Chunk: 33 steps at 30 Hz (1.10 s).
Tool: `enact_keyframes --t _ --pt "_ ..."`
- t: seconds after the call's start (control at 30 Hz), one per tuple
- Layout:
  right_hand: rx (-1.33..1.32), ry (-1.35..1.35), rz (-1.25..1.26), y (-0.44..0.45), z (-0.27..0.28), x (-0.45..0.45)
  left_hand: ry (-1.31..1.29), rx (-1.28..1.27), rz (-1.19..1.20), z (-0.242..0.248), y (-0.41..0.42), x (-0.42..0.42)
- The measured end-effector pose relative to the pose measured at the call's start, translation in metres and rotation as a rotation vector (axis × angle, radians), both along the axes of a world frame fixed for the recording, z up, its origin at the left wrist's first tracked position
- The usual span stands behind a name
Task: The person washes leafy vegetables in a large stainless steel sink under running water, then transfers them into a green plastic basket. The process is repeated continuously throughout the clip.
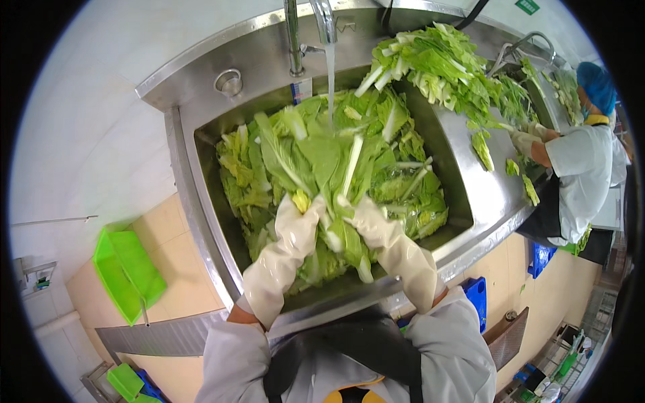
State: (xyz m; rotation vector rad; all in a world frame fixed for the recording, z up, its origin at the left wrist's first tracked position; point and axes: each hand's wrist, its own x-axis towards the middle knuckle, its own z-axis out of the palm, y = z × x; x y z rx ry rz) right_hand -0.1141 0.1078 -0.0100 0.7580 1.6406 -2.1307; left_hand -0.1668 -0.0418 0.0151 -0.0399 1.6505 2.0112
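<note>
Both my hands wear long pale rubber gloves and reach into a stainless steel sink basin [461,201]. My left hand [300,216] grips leafy greens, with a small yellow leaf [301,200] showing at its thumb. My right hand [365,216] holds the same bunch of leafy greens [322,156] from the other side. The bunch's leaves fan out away from me, and white stalks hang between the gloves. More loose leaves [408,191] lie in water around it. From the faucet [325,25], a stream of water [330,80] falls just behind the bunch.
A heap of greens [438,70] rests on the divider at the upper right. Stray leaves [482,150] lie on the steel counter [453,131]. A co-worker in a blue hair cover [596,88] works at the neighbouring sink. A green bin [128,272] stands at left, a steel cup [229,83] behind the basin.
</note>
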Motion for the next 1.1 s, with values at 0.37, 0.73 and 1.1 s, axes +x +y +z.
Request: enact_keyframes --t 0.37,0.73,1.1 --pt "0.487 0.596 -0.260 0.020 0.101 0.016 0.518 0.226 -0.276 0.146 0.032 0.008" --pt "0.243 0.491 -0.377 0.009 0.097 0.038 0.528 0.122 -0.236 0.116 0.044 0.028" --pt "-0.242 0.262 -0.630 -0.059 0.000 0.067 0.249 -0.244 -0.222 0.055 0.018 0.050"
